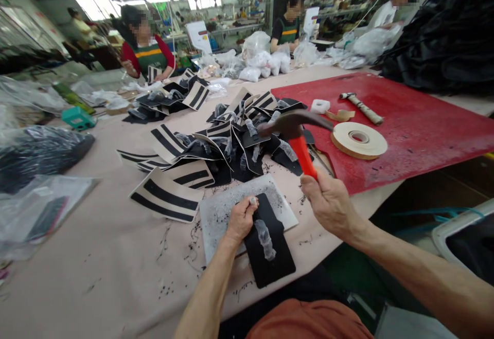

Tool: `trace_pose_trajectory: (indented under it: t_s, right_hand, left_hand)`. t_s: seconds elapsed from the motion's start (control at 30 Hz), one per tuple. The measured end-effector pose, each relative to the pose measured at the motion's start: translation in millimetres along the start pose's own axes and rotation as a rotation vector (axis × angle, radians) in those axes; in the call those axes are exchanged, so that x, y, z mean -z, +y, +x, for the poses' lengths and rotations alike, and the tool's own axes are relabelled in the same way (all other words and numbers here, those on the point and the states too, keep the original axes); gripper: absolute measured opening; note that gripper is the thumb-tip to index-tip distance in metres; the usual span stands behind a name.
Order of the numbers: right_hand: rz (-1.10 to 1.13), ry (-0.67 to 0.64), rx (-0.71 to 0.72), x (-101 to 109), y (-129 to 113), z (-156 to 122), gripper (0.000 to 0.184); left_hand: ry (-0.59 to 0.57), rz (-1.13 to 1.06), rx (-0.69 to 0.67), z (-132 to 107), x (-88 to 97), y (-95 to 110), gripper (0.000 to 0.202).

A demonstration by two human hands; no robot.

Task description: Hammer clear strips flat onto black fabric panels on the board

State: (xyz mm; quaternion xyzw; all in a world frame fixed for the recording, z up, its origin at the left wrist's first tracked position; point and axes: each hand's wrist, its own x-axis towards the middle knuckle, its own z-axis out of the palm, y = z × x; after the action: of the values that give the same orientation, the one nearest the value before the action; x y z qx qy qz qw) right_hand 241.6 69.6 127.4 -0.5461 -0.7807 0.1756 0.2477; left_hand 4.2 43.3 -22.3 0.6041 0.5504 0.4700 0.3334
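Note:
My right hand [328,202] is closed around the orange handle of a hammer [297,128], whose dark head is raised above the table. My left hand [241,220] is closed on a small metal punch [253,201] that stands upright on a black piece [270,249]. That piece lies on a white cutting slab [219,210] near the table's front edge and carries a strip of clear plastic [265,238].
A heap of black and cream striped pieces [227,138] lies behind the slab. To the right, a red mat [417,123] holds a roll of tape [358,140] and a second hammer [360,106]. Plastic bags lie at the left. Other people work at the far side.

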Motion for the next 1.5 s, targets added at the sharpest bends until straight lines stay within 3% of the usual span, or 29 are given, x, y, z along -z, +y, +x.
trace_pose_trajectory:
  t_s: [0.07, 0.13, 0.2, 0.33, 0.47, 0.57, 0.63, 0.7, 0.8, 0.87, 0.97, 1.07, 1.13, 1.23, 1.33, 1.5]
  right_hand:
    - [-0.022, -0.078, 0.001, -4.5, 2.4, -4.4, 0.03]
    - [-0.161, -0.307, 0.059, -9.3, 11.5, -11.1, 0.024]
    - [-0.279, -0.441, 0.076, -11.8, 24.3, -15.7, 0.023]
    - [-0.232, -0.394, -0.053, -19.2, 55.1, -13.0, 0.03]
    - [-0.185, -0.399, -0.217, -43.1, 87.7, -2.5, 0.033]
    - [-0.263, -0.317, -0.253, -64.1, 92.2, 2.0, 0.027]
    - [-0.271, -0.211, -0.156, -77.2, 78.9, -0.1, 0.031]
    - [-0.189, -0.149, 0.03, -91.4, 56.4, -7.2, 0.036]
    - [0.004, -0.266, 0.317, -116.3, 22.6, -23.0, 0.036]
    - [-0.005, -0.333, 0.382, -132.7, 9.2, -32.5, 0.03]
    - [-0.123, -0.291, 0.374, -149.1, 5.1, -40.0, 0.025]
    - [-0.147, -0.274, 0.403, -152.8, 9.4, -40.6, 0.033]
    - [-0.147, -0.277, 0.417, -150.8, 12.0, -40.3, 0.037]
    - [-0.165, -0.243, 0.466, -147.0, 15.5, -41.8, 0.04]
    - [-0.183, -0.124, 0.583, -145.1, 20.9, -44.3, 0.042]
    - [-0.052, 0.116, 0.755, -135.7, 15.1, -40.2, 0.044]
  left_hand:
    - [-0.006, 0.007, 0.005, 0.0, 0.5, 1.4, 0.018]
    - [-0.021, 0.034, 0.006, 0.0, 0.9, 2.8, 0.017]
    - [-0.029, 0.045, 0.002, -0.2, 1.1, 3.6, 0.016]
    - [-0.016, 0.008, -0.002, -0.7, 0.5, 3.6, 0.017]
    - [-0.011, -0.003, 0.013, -1.2, 0.1, 2.6, 0.015]
    - [-0.007, 0.001, 0.016, -1.2, 0.8, 2.4, 0.014]
    - [0.002, 0.016, 0.016, -0.9, 1.9, 2.7, 0.015]
    - [0.006, 0.028, 0.018, -0.7, 3.0, 3.1, 0.016]
    - [0.024, 0.024, 0.027, -1.7, 2.6, 3.4, 0.016]
    - [0.079, 0.011, 0.057, -3.2, -0.1, 4.2, 0.014]
    - [0.258, 0.007, 0.16, -2.6, -5.3, 8.3, 0.014]
    - [0.514, -0.056, 0.256, 7.2, -1.9, 17.7, 0.022]
    - [0.611, -0.144, 0.24, 16.2, 9.1, 24.8, 0.024]
    - [0.607, -0.209, 0.156, 18.8, 33.7, 28.3, 0.026]
    - [0.597, -0.156, 0.203, -2.5, 53.0, 16.1, 0.027]
    - [0.628, -0.007, 0.276, -48.4, 57.3, -12.2, 0.031]
